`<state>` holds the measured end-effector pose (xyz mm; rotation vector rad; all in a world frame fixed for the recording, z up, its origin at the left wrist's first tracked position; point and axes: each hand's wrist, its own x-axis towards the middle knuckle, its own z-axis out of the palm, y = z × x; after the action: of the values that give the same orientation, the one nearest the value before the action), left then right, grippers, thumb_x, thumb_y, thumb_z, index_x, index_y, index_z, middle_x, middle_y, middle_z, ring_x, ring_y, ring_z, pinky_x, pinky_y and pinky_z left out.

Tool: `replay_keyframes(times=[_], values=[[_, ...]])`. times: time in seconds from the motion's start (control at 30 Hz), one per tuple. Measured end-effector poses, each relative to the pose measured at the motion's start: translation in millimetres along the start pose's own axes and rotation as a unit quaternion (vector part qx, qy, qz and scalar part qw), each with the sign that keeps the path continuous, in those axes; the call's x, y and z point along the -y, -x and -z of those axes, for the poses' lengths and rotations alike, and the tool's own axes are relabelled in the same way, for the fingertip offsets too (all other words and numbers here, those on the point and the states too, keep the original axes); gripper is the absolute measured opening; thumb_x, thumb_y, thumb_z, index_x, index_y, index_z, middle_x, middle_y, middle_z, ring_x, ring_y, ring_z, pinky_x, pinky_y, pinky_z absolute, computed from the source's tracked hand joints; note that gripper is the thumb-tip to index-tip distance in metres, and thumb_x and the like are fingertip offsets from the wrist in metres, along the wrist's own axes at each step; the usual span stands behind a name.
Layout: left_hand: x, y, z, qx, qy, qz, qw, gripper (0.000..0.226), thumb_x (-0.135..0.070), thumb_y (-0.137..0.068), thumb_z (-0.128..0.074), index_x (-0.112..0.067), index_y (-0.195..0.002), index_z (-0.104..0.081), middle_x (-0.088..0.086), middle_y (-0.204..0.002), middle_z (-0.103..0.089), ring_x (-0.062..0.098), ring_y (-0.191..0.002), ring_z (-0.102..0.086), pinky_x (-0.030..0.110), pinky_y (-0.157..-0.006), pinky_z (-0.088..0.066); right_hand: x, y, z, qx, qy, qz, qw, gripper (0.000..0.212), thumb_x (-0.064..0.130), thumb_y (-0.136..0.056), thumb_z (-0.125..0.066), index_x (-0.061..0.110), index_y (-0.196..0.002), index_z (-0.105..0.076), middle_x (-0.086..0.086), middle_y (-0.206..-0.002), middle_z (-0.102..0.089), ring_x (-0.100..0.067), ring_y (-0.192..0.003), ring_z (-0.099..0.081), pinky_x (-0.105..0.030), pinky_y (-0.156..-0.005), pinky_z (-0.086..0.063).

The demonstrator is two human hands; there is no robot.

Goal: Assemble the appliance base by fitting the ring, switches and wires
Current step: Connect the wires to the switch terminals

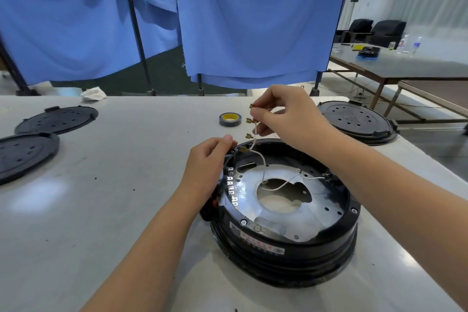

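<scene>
Nearest to me, the appliance base (pixel 283 213) sits on the white worktop (pixel 114 210), open side up. Its black outer ring (pixel 336 229) surrounds a silver metal plate (pixel 314 210) with a large central opening.

I see white wires (pixel 283 185) running across that opening and up toward the far-left rim of the base.

My left hand (pixel 207 162) rests at the left rim. Its fingers (pixel 225 140) are curled and appear to pinch a wire just behind 1 brass terminal (pixel 243 149), which lies directly beside the fingertips, over the rim.

My right hand (pixel 286 115) is raised above the far edge of the base. Its thumb and forefinger pinch the upper wire ends; 3 brass terminals (pixel 249 120) project to the left of those fingers, stacked 1 above another, clear of the base.

Beyond the hands, 1 roll of tape (pixel 230 119) lies flat on the worktop, near the terminals. 2 black perforated covers (pixel 38 134) lie at the far left, and 1 more cover (pixel 354 119) at the far right. A crumpled white cloth (pixel 94 94) sits at the back edge, before blue curtains (pixel 228 15).
</scene>
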<state>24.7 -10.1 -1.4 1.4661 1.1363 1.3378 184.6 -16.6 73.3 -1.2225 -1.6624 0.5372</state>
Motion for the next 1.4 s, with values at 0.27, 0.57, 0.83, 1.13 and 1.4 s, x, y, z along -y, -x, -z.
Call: replay_keyframes(times=[0.27, 0.57, 0.83, 1.13, 1.4], values=[[2, -2, 0, -0.01, 0.009, 0.023, 1.0, 0.021, -0.02, -0.095, -0.054, -0.02, -0.087, -0.073, -0.006, -0.088, -0.073, 0.009, -0.09, -0.067, 0.019, -0.077, -0.051, 3, 1, 10, 0.143, 0.114, -0.095, 0.978, 0.006, 0.007, -0.087, -0.066, 0.007, -0.081, -0.067, -0.013, -0.079, -0.071, -0.012, -0.056, -0.069, -0.025, -0.06, -0.06], [5, -3, -1, -0.014, -0.009, 0.027, 0.999, 0.026, -0.018, -0.096, -0.049, -0.021, -0.085, -0.072, -0.005, -0.089, -0.073, 0.009, -0.089, -0.067, 0.022, -0.076, -0.051, -33, 21, -22, 0.254, 0.142, -0.144, 0.946, 0.007, 0.007, -0.085, -0.067, 0.009, -0.079, -0.07, -0.011, -0.075, -0.071, -0.014, -0.058, -0.068, -0.025, -0.061, -0.059], [4, -3, -3, -0.018, -0.007, 0.024, 1.0, 0.027, -0.016, -0.098, -0.044, -0.015, -0.094, -0.071, 0.001, -0.097, -0.071, 0.013, -0.096, -0.066, 0.024, -0.08, -0.051, -41, 25, -37, 0.244, 0.063, -0.134, 0.958, 0.005, 0.005, -0.085, -0.067, 0.006, -0.083, -0.071, -0.017, -0.074, -0.07, -0.014, -0.056, -0.063, -0.023, -0.06, -0.057], [0, -1, -3, -0.014, -0.012, 0.027, 0.999, 0.03, -0.015, -0.1, -0.039, -0.011, -0.101, -0.069, -0.001, -0.101, -0.07, 0.011, -0.098, -0.064, 0.016, -0.074, -0.051, -45, 24, -38, 0.233, 0.061, -0.144, 0.96, 0.003, 0.006, -0.082, -0.07, 0.007, -0.082, -0.073, -0.016, -0.08, -0.072, -0.012, -0.059, -0.064, -0.021, -0.059, -0.057], [-6, 3, -8, 0.001, 0.021, 0.04, 0.999, 0.029, -0.018, -0.101, -0.038, -0.023, -0.115, -0.062, -0.004, -0.119, -0.063, 0.009, -0.116, -0.056, 0.025, -0.097, -0.044, -44, 26, -40, 0.219, 0.084, -0.122, 0.964, 0.011, 0.013, -0.081, -0.072, 0.019, -0.072, -0.071, -0.001, -0.069, -0.069, -0.005, -0.055, -0.061, -0.027, -0.066, -0.058]])
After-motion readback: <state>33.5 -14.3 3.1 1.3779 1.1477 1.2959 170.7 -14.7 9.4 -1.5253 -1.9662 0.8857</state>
